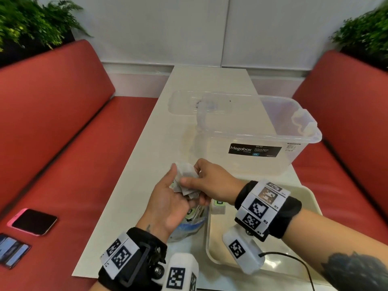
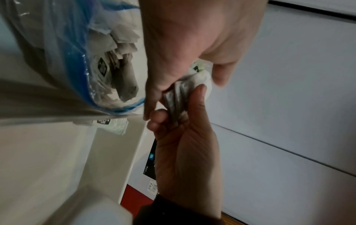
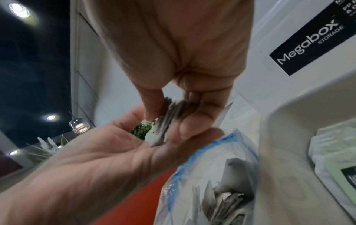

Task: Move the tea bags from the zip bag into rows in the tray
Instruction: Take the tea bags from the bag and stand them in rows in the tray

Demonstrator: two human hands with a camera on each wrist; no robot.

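Above the table's near end, my left hand [image 1: 184,185] lies palm up and holds a small stack of grey tea bags [image 1: 185,173] in its curled fingers. My right hand [image 1: 192,175] reaches in from the right and pinches the same stack [image 3: 169,118] between thumb and fingers. Under my left hand the clear zip bag [image 1: 189,225] with a blue seal lies open, and several tea bags [image 2: 119,73] show inside it. The cream tray [image 1: 310,198] sits to the right of the bag. A green-labelled tea bag [image 1: 219,205] lies in its far left corner.
A clear Megabox storage box [image 1: 262,133] stands just beyond the tray, its lid [image 1: 184,101] flat behind it. Red benches flank the narrow table. Two phones [image 1: 33,221] lie on the left bench. A black cable [image 1: 294,259] crosses the tray's near side.
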